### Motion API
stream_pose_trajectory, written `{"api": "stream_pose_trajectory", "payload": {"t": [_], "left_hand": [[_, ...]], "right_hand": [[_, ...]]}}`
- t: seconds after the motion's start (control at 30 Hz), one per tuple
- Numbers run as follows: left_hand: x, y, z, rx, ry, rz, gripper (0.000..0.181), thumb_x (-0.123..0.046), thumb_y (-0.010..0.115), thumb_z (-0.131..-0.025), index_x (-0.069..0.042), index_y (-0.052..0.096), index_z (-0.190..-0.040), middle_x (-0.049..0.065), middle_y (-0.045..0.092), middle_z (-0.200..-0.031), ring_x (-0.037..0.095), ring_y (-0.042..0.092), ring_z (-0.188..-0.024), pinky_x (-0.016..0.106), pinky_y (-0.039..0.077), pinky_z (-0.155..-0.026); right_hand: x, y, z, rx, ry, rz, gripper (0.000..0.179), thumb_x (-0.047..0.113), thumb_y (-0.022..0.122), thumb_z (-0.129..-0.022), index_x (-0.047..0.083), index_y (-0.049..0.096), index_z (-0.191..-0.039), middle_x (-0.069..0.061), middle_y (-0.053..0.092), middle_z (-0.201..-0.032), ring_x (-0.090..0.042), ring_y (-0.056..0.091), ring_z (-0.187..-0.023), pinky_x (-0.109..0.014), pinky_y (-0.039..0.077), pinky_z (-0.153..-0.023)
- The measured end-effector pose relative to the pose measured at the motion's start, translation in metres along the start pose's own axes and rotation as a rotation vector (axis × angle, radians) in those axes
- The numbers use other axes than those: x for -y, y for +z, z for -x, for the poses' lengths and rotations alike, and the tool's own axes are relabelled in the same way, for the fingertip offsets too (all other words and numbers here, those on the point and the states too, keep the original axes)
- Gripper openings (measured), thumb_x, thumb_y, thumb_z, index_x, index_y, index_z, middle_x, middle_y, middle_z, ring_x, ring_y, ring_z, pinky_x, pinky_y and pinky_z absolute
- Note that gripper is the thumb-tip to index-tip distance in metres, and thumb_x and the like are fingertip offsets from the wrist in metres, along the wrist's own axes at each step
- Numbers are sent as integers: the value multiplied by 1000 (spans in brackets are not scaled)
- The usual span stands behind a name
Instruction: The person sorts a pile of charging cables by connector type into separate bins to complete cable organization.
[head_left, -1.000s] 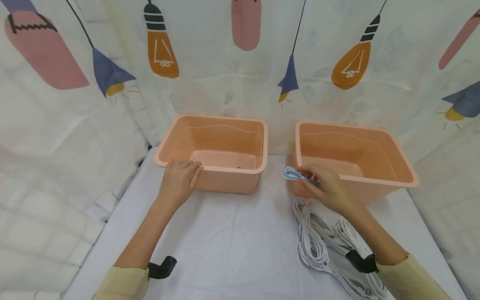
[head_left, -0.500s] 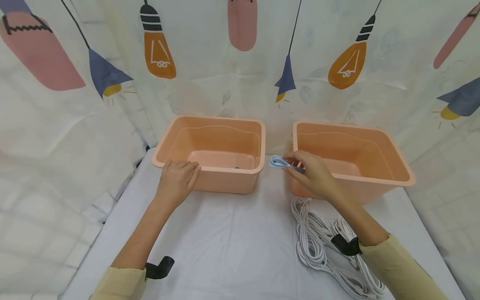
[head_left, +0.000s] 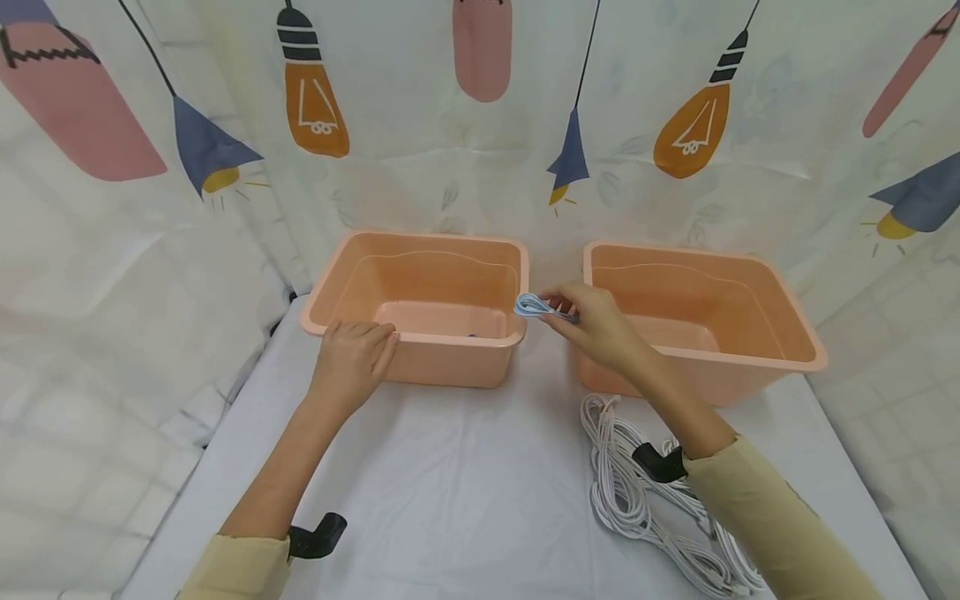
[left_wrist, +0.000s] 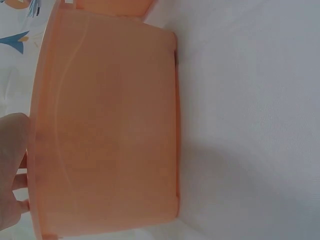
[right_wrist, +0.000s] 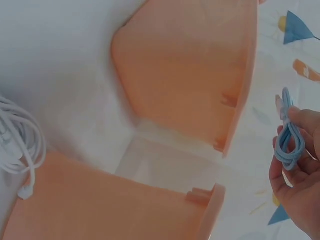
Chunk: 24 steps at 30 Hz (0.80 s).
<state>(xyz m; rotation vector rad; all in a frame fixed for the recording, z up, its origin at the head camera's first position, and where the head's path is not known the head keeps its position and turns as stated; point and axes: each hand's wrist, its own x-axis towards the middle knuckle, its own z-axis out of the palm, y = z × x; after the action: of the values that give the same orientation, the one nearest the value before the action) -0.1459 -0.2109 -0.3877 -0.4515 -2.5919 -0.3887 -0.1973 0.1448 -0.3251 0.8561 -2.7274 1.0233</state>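
My right hand [head_left: 600,329] pinches a coiled light-blue cable [head_left: 531,306] with a dark end, up in the gap between two peach plastic tubs. The coil overlaps the right rim of the left tub [head_left: 450,362] in the head view; the right wrist view shows the blue cable [right_wrist: 289,145] held between thumb and fingers. With my left hand [head_left: 352,358] I grip the left tub's front rim, fingers over the edge and thumb outside, as the left wrist view also shows. Inside that tub a small blue bit [head_left: 472,335] peeks above the front rim, mostly hidden.
The right tub [head_left: 750,382] stands on the white-covered table [head_left: 465,500], with a gap between it and the left one. Bundles of white cable [head_left: 622,492] lie in front of it, partly under my right forearm. A printed curtain [head_left: 420,108] hangs behind.
My right hand has carried the blue cable leftward and away from me, from the right tub's front left corner to near the left tub's right rim. My left hand stays on its rim.
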Motion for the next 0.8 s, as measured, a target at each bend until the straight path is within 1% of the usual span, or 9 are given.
{"api": "stream_pose_trajectory", "payload": {"t": [0.13, 0.37, 0.47, 0.53, 0.67, 0.8], "left_hand": [[0, 0, -1, 1, 1, -1, 25, -17, 63, -105, 3, 77, -111, 20, 78, -105, 46, 71, -102, 73, 44, -106], [0, -1, 0, 9, -4, 2, 25, -18, 63, -105, 3, 77, -111, 20, 78, -105, 46, 71, -103, 73, 43, -107], [0, -1, -1, 17, -8, 5, 25, -18, 63, -105, 2, 77, -111, 20, 78, -105, 46, 71, -103, 73, 43, -108], [0, -1, -1, 20, -10, 9, 25, -18, 63, -105, 2, 77, -111, 20, 78, -105, 46, 71, -103, 73, 42, -108], [0, -1, -1, 23, -11, 11, 25, -18, 63, -105, 2, 77, -112, 20, 78, -105, 46, 71, -104, 73, 42, -108], [-1, -2, -1, 27, -11, 7, 25, -17, 63, -105, 2, 77, -111, 20, 78, -104, 46, 71, -103, 73, 42, -109]], "right_hand": [[4, 3, -11, 0, -22, 18, 27, 6, 76, -96, -2, 72, -122, -15, 72, -102, -31, 67, -93, -46, 60, -84], [12, 12, -31, 29, -41, 5, 28, 5, 75, -97, -6, 69, -122, -19, 74, -104, -34, 69, -96, -45, 60, -84], [13, 16, -37, 24, -57, 13, 26, 5, 74, -97, -6, 70, -120, -18, 75, -103, -33, 70, -95, -45, 59, -85], [14, 18, -40, 25, -51, 30, 25, 7, 74, -97, -4, 71, -120, -17, 76, -104, -32, 71, -95, -44, 59, -84], [15, 23, -46, 54, -9, 63, 26, 11, 74, -99, -1, 72, -122, -15, 76, -107, -30, 71, -99, -42, 58, -84], [16, 25, -52, 74, 27, 37, 27, 11, 73, -100, -2, 71, -123, -16, 76, -110, -31, 70, -102, -42, 58, -88]]}}
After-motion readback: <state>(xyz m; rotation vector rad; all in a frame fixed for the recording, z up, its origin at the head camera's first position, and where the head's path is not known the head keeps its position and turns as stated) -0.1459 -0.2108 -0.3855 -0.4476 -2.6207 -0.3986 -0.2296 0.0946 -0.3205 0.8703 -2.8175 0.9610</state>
